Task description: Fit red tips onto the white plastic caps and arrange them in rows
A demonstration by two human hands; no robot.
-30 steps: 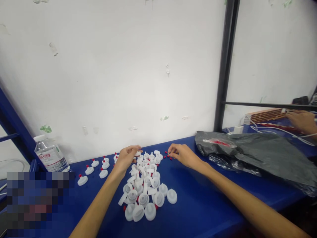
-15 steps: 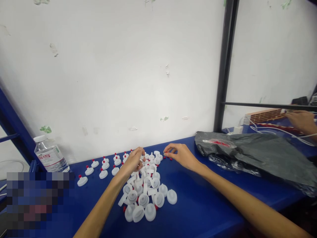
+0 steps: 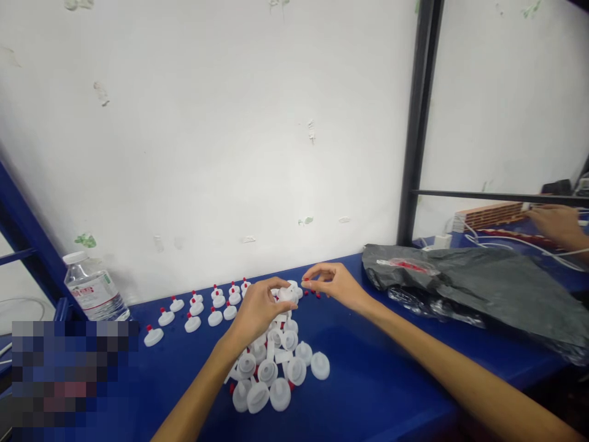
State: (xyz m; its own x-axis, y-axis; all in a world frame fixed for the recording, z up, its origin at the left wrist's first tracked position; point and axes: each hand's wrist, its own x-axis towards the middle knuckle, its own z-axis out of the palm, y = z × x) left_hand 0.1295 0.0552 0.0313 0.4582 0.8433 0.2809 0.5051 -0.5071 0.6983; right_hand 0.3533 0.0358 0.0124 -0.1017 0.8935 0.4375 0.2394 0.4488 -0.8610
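My left hand [image 3: 262, 307] is closed around a white plastic spout cap [image 3: 287, 294], thumb below and fingers above it. To its right, my right hand [image 3: 335, 286] pinches a small red tip cap [image 3: 306, 280] between thumb and fingertips, a short gap from the white cap. Several loose red tip caps [image 3: 312, 294] lie on the blue table just under my right fingers. Below my left hand spreads a heap of white spout caps [image 3: 267, 372], with bits of red showing among them. Left of that hand, white spout caps with red tips [image 3: 192, 323] stand upright in rows.
A clear bottle with a white lid [image 3: 95, 287] stands at the left end of the blue table [image 3: 368, 368]. At the right lies a dark grey plastic bag [image 3: 478, 288]. Behind a black metal post [image 3: 416, 123], another person's hand [image 3: 559, 224] shows over a further table.
My left hand has moved right from over the back of the heap and turned, now showing a white spout cap in its fingers. My right hand has barely shifted.
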